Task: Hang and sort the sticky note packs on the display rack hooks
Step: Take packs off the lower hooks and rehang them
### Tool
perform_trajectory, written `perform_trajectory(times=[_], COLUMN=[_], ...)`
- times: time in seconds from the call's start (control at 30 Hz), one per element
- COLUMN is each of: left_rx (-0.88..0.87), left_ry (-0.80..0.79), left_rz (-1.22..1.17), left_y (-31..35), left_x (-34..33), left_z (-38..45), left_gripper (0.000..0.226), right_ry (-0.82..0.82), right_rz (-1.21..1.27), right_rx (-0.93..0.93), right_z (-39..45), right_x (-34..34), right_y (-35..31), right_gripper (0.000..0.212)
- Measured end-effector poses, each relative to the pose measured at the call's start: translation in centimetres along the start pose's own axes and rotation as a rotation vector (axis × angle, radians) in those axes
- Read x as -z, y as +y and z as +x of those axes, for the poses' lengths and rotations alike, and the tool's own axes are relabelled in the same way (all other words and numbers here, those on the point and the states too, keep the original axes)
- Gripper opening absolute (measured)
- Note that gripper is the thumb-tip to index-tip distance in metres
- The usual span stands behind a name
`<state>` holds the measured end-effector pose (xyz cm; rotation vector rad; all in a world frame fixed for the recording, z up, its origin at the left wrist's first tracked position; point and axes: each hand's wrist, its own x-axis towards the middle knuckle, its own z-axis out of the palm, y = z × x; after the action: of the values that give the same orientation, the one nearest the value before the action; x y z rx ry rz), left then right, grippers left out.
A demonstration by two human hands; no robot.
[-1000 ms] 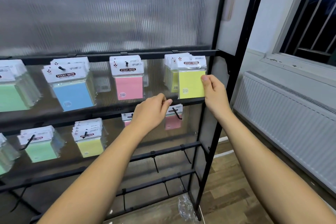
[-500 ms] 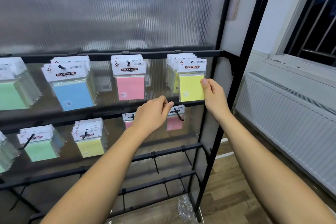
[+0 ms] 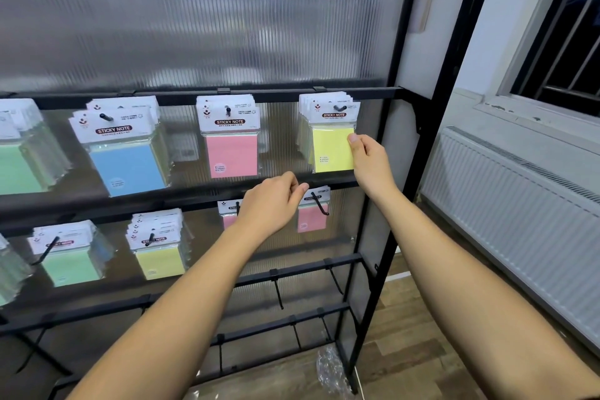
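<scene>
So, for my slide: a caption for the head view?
Right hand pinches the front yellow pack on the rack's top-right hook; left hand hovers below.

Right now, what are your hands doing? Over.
Right hand pinching front yellow pack on its top-row hook. Left hand loosely curled, holding nothing, before the pink packs. Nothing in the way.

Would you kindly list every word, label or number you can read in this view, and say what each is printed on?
"STICKY NOTE": header card of the blue pack.
"STICKY NOTE": header card of the pink pack.
"STICKY NOTE": header card of the yellow pack, which the right hand holds.
Small print and round stickers on all packs: too small to read.
Lower-row headers: blurred or partly hidden.
</scene>
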<state>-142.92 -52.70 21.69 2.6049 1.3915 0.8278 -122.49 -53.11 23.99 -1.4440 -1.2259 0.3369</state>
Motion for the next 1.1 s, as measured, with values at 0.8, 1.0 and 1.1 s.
perform_trajectory(times=[0.8, 1.0, 1.1], left_rx=[0.234, 0.387, 0.428], left_ry=[-0.247, -0.248, -0.246], left_rz=[0.033, 0.018, 0.034], left_y=[-4.9, -7.3, -8.2], left_x=[-6.1, -6.7, -6.8], left_z=[-7.1, -7.7, -7.5], left_gripper=[0.023, 0.036, 0.044], right_ry=[-0.374, -0.382, -0.389], right_rz=[-0.427, -0.457, -0.488], right_rx=[-0.37, -0.367, -0.352], right_z=[-8.7, -8.6, -8.0], right_x=[-3.7, -4.8, -5.4], right_y=[10.1, 10.7, 10.7], right_gripper=[0.029, 0.028, 0.028])
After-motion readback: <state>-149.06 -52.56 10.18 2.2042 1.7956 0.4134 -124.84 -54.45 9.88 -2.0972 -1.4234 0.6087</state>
